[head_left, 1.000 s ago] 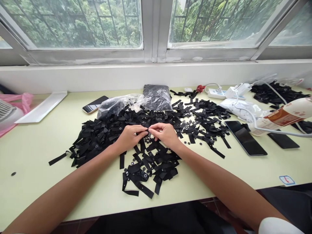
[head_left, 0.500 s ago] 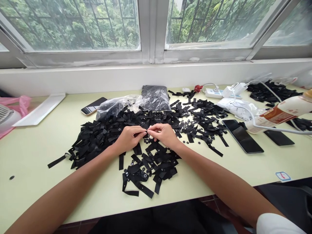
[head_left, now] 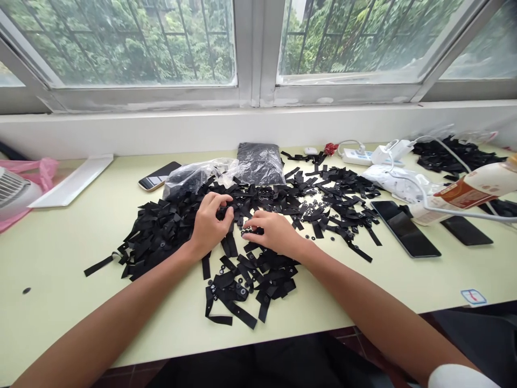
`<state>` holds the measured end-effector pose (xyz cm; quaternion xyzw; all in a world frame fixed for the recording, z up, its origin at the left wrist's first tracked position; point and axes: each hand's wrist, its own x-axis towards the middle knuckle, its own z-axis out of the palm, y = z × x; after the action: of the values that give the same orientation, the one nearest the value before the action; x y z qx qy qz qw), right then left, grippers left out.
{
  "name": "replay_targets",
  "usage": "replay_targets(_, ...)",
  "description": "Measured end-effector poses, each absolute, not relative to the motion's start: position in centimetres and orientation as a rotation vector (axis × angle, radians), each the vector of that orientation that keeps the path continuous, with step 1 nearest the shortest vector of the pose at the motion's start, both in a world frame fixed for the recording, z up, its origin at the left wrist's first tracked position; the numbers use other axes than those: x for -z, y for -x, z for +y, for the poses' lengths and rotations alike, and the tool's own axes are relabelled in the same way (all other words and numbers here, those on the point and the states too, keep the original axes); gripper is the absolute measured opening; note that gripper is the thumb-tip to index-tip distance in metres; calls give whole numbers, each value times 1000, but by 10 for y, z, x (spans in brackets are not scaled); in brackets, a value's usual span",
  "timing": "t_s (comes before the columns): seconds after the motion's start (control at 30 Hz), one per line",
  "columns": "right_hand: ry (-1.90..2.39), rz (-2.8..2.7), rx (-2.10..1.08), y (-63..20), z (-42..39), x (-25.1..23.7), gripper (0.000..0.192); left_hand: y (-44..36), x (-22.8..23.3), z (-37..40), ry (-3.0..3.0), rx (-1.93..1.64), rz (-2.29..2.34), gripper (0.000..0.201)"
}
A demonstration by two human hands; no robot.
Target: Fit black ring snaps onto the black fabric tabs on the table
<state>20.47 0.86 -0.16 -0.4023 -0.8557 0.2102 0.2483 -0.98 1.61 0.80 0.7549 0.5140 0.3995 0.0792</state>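
Resting on a wide heap of black fabric strips (head_left: pixel 258 226) at the middle of the pale green table (head_left: pixel 60 253), the person's two hands work side by side. The left hand (head_left: pixel 210 223) sits on the heap's left half, its fingers curled around a strip, thumb closed against it; exactly which strip it grips cannot be told. The right hand (head_left: pixel 272 233) lies just right of it, palm down, fingertips drawn together and pressing on the small black rings (head_left: pixel 247 233) scattered among the strips; whether it pinches one cannot be told. The two hands are near but not touching. Behind the heap lie a clear plastic bag (head_left: pixel 194 175) and a black packet (head_left: pixel 258 161). Left of the heap a phone (head_left: pixel 158 175) rests face up. Right of the heap lie a dark phone (head_left: pixel 406 235), a white power strip (head_left: pixel 357 156) and an orange-labelled bottle (head_left: pixel 464 194) on its side.
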Motion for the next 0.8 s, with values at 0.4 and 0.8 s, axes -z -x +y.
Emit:
replay_targets(0.4, 1062, -2228, -751, -207, 12, 2, 4, 19, -9, 15, -2471, -631, 1138, 22)
replay_targets(0.8, 1143, -1755, -1207, -218, 21, -5, 26, 25, -3, 24, -2332, -855, 1597, 30)
